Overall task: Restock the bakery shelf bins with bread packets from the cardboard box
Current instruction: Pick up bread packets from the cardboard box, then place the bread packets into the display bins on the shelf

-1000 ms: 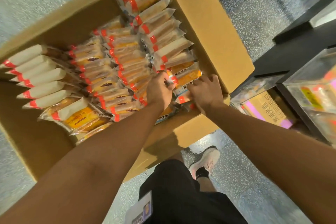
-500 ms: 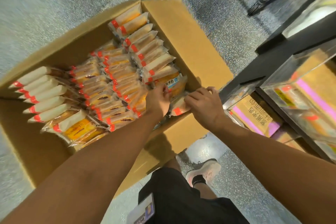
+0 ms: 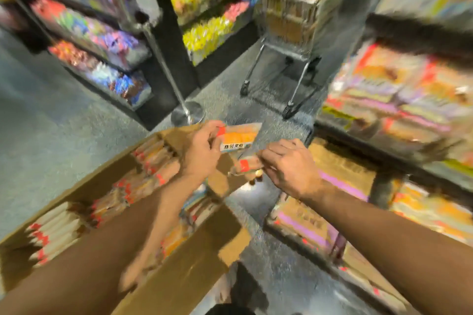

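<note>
A: We start with our left hand [image 3: 202,153]. Its fingers are curled round one end of an orange bread packet with a red band and a white label strip [image 3: 239,137], and the packet is held up above the far corner of the open brown cardboard box [image 3: 184,279].

B: And our right hand [image 3: 289,165]? We see its fingertips pinching the end of a second, paler bread packet with a red band [image 3: 245,165], just below the first one, near the right edge of the box.

A: The two hands are close together but do not touch. Under our left forearm the box holds many rows of bread packets standing on edge [image 3: 143,181], all with red bands.

B: On our right are the clear shelf bins with yellow and purple packets [image 3: 332,181], very blurred. Farther away a metal shopping trolley [image 3: 289,30] stands on the grey speckled floor [image 3: 51,140], beside a chrome post with a round base [image 3: 188,114].
</note>
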A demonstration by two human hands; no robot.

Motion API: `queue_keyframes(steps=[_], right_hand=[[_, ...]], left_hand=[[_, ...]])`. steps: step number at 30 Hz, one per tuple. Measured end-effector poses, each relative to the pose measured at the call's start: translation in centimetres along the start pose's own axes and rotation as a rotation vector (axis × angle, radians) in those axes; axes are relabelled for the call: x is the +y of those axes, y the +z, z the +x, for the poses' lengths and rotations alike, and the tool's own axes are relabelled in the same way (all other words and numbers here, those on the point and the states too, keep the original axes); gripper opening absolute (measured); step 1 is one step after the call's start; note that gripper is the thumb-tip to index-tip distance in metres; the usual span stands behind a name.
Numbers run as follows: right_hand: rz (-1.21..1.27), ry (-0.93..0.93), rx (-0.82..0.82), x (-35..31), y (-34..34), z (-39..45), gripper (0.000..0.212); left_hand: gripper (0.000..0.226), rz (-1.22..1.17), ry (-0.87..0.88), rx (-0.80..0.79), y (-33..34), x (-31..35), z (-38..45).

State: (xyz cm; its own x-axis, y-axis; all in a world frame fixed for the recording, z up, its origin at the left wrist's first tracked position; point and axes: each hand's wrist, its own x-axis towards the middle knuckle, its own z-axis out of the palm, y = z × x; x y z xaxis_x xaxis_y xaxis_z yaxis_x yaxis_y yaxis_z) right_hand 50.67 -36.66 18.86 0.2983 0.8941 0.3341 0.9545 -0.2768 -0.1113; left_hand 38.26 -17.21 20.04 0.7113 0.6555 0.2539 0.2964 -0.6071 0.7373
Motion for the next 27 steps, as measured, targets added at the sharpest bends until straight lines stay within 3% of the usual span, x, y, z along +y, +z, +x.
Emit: queue_keyframes(steps=[8, 17, 24, 27], right_hand=[[-0.158, 0.204, 0.339, 12.9, -18.4, -4.5, 0.018], [-0.408, 0.382, 0.656, 23.4, -30.8, -3.2, 0.024], [-0.547, 0.586, 0.711, 31.7, -36.5, 1.5, 0.021], [-0.612, 0.709, 0.594, 34.7, -36.9, 3.3, 0.017]], left_hand=[[0.018, -0.185, 0.317, 0.108, 5.5, 21.6, 8.4], [0.013, -0.317, 0.514, 0.112, 10.6, 38.1, 19.0], [0.016, -0.312, 0.481, -0.021, 15.2, 44.7, 27.7], [0.019, -0.252, 0.446, -0.072, 17.6, 46.0, 30.4]])
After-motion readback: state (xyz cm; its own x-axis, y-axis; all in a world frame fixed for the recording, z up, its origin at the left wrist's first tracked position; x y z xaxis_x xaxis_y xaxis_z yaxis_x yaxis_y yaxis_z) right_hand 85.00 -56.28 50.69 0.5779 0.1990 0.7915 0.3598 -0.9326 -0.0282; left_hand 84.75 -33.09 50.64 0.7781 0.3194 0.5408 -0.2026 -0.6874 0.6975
